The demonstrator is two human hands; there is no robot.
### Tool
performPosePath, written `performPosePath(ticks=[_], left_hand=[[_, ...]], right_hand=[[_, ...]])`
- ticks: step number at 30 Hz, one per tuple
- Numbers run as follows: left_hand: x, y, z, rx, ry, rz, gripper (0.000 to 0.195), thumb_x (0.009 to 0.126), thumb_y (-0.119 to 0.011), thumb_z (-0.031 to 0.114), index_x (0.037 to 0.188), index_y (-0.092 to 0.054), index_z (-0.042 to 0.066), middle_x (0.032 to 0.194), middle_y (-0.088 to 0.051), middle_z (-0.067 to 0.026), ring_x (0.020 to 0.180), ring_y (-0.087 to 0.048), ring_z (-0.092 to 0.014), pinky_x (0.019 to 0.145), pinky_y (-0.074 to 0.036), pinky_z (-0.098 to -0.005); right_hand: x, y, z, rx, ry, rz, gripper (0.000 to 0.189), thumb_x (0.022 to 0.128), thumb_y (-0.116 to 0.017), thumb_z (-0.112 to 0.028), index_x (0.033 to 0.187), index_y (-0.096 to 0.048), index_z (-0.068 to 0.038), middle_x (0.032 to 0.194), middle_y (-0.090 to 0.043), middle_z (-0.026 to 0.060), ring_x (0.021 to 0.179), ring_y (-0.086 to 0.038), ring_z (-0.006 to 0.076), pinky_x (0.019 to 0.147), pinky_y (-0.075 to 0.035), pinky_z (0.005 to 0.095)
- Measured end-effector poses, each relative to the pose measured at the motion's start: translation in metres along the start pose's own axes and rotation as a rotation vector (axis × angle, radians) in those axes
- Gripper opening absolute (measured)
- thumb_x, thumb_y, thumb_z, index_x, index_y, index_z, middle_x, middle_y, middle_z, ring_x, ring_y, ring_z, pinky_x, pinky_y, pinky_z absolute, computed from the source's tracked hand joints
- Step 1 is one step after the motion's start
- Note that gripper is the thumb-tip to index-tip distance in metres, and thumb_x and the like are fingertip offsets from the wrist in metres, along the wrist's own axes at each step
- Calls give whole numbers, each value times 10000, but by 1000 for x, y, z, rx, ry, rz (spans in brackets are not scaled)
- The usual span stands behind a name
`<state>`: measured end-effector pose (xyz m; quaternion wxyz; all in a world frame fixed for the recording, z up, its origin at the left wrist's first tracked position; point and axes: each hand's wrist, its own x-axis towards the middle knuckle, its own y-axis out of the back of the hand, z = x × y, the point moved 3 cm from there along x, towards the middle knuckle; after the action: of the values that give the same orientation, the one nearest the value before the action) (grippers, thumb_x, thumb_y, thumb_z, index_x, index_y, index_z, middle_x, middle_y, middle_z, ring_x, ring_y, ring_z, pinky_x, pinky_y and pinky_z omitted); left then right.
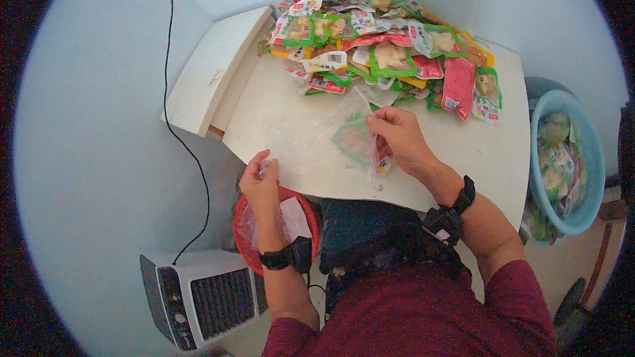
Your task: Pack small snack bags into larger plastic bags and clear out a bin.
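A clear zip-lock plastic bag lies stretched over the near part of the white tabletop. My right hand pinches its zip edge between thumb and fingers. At the opposite end, my left hand has thumb and fingertips closed on what looks like the bag's clear film. Through the plastic shows a green-edged food packet; part of it pokes out past the zip strip, and I cannot tell whether the rest is inside or underneath. Beyond my hands rises a heap of sealed snack packets, green, red, yellow and white.
A red basket with clear plastic and white sheets stands below my left forearm. Right of the table, a blue basin holds more packets. A white board borders the table's left side. A black cable drops to a white-and-black appliance.
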<state>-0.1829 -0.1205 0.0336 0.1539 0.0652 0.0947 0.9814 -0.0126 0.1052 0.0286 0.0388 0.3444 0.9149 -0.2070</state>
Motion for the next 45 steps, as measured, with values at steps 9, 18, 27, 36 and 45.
performPosePath(ticks=[9, 18, 27, 36, 45], left_hand=[[6, 19, 11, 572, -391, 150, 266, 795, -688, 76, 1055, -671, 22, 864, -630, -51, 670, -541, -132, 591, -438, -267], [53, -21, 8, 546, -647, -82, 290, 842, -671, 201, 1068, -666, 19, 1097, -662, -133, 1002, -618, -250, 847, -480, -324], [76, -25, 10, 446, -397, -13, 203, 863, -643, 171, 858, -641, -33, 730, -653, -96, 624, -579, -159, 628, -470, -289], [79, -32, 43, 554, -676, 185, 164, 837, -667, 122, 919, -631, -16, 889, -640, -141, 781, -592, -240, 728, -475, -355], [-37, -82, 62, 547, -734, -195, 239, 782, -704, 119, 986, -619, 28, 923, -619, -133, 837, -585, -280, 723, -476, -374]], right_hand=[[3, 6, 3, -75, 45, 42, 212, 875, -637, -211, 865, -596, -3, 638, -565, 40, 441, -526, 124, 383, -429, 287], [5, 6, 6, -134, 30, -47, 157, 866, -658, -217, 872, -603, -70, 665, -530, -46, 504, -466, 46, 422, -354, 218], [6, 9, 5, -117, 41, -85, 177, 859, -642, -161, 846, -597, 9, 602, -568, 51, 409, -533, 129, 343, -442, 293], [8, 7, 6, -108, 6, -131, 196, 855, -667, -160, 820, -572, 8, 588, -574, 64, 397, -544, 142, 337, -457, 300], [8, 12, 13, -21, -20, -51, 229, 829, -712, -188, 830, -574, -6, 595, -589, 67, 423, -562, 148, 355, -470, 296]])
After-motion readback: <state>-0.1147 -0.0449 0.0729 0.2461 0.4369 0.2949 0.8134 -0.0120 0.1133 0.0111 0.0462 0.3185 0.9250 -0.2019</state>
